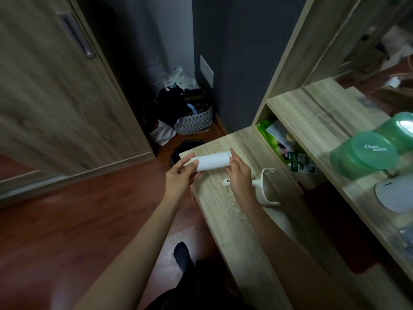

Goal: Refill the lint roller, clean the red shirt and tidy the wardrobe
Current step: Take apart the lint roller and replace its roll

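A white lint roll [213,161] is held level above the left end of the wooden desk [234,211]. My left hand [182,174] grips its left end with thumb and fingers. My right hand [240,175] pinches its right end, where a small white cap shows. The white fork-shaped roller handle [264,190] lies flat on the desk just right of my right hand, partly hidden by my wrist. No red shirt is in view.
A green lidded tub [368,153] and a white round object [395,193] sit on the shelf at right. Green packets [277,139] fill the cubby under it. A black-lined bin [185,149], a patterned basket [194,121] of clothes and the wardrobe door [55,97] stand to the left.
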